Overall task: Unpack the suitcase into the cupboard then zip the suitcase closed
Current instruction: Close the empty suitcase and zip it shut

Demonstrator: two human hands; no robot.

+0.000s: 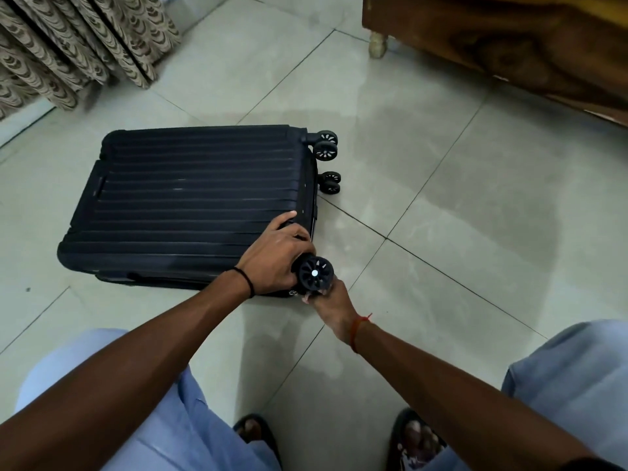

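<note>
A dark ribbed suitcase [197,205] lies flat and closed on the tiled floor [441,185]. The left hand [275,256] rests on the suitcase's near wheel corner, fingers curled over the shell just beside the nearest wheel [315,273]. The right hand [328,302] sits directly below that wheel, fingers pinched on something small at the suitcase's edge, possibly a zip pull; it is too hidden to be sure. Beyond the suitcase hangs a patterned curtain [78,45]; a wooden cabinet [509,42] stands past its wheel end.
</note>
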